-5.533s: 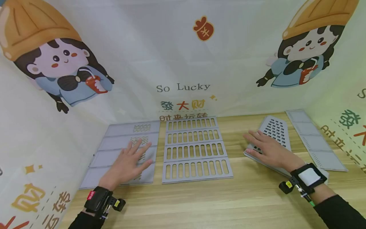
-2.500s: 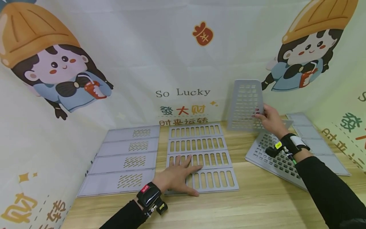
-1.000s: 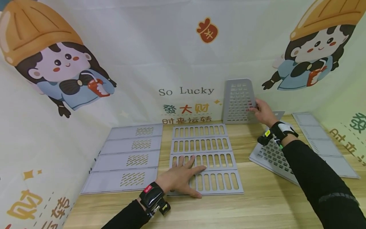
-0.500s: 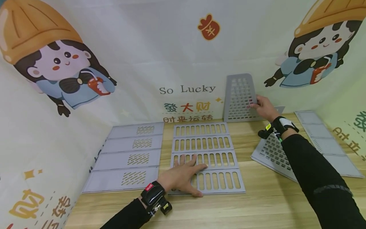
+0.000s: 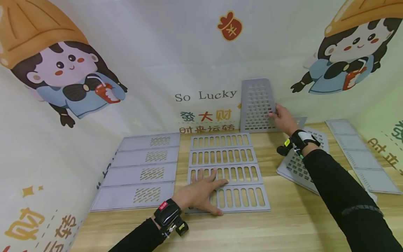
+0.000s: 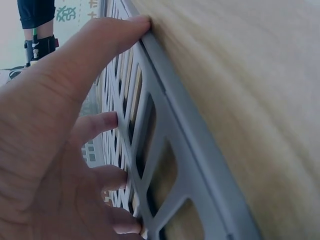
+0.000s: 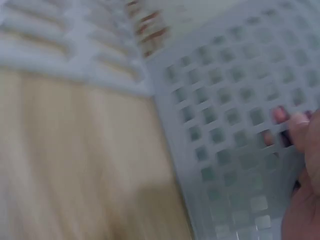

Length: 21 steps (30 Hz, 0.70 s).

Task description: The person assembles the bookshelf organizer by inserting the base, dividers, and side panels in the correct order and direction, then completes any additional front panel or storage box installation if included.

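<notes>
The left hand touches a grey slotted panel. Beyond it, the right hand grips a grey perforated panel.

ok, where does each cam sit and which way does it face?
Head: head-worn, facing forward and down at the table; left hand, right hand and black sleeves show.
Left wrist: on that wrist, looking along the left hand at the slotted panel; right arm shows top left.
Right wrist: on that wrist, facing the held perforated panel; right hand at right edge.
Shared: head and left wrist show the slotted panel.
</notes>
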Each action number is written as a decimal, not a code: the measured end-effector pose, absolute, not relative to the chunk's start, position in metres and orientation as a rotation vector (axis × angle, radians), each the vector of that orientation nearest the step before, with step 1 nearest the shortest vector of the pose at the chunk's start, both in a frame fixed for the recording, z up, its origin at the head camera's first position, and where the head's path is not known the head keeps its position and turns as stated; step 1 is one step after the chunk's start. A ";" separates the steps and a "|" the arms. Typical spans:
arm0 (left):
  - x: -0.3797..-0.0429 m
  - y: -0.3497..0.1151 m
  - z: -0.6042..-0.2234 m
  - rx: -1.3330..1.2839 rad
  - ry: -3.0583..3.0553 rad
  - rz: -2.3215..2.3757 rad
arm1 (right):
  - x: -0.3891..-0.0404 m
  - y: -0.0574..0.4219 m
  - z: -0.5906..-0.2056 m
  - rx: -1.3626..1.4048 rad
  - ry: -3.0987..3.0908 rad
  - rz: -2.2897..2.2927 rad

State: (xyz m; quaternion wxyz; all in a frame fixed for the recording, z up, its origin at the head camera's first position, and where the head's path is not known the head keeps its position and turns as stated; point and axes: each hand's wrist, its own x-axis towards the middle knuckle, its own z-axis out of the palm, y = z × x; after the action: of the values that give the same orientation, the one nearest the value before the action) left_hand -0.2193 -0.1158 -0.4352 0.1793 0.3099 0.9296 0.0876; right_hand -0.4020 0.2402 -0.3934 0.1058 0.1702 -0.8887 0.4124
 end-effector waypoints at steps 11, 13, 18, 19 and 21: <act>-0.222 -0.114 -0.435 0.869 2.627 0.200 | -0.392 0.301 -0.406 0.581 -2.654 0.710; -0.221 -0.114 -0.436 0.866 2.624 0.203 | -0.390 0.309 -0.408 0.533 -2.648 0.699; -0.219 -0.115 -0.435 0.863 2.621 0.194 | -0.392 0.316 -0.409 0.435 -2.629 0.686; -0.220 -0.115 -0.436 0.864 2.620 0.196 | -0.393 0.316 -0.409 0.423 -2.620 0.687; -0.221 -0.115 -0.436 0.869 2.622 0.203 | -0.394 0.316 -0.410 0.396 -2.612 0.694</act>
State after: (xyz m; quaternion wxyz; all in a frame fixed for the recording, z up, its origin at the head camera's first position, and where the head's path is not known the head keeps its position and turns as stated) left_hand -0.2209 -0.1145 -0.4364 0.1850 0.3083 0.9304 0.0719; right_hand -0.3944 0.3157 -0.4097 0.2038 0.1420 -0.9362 0.2488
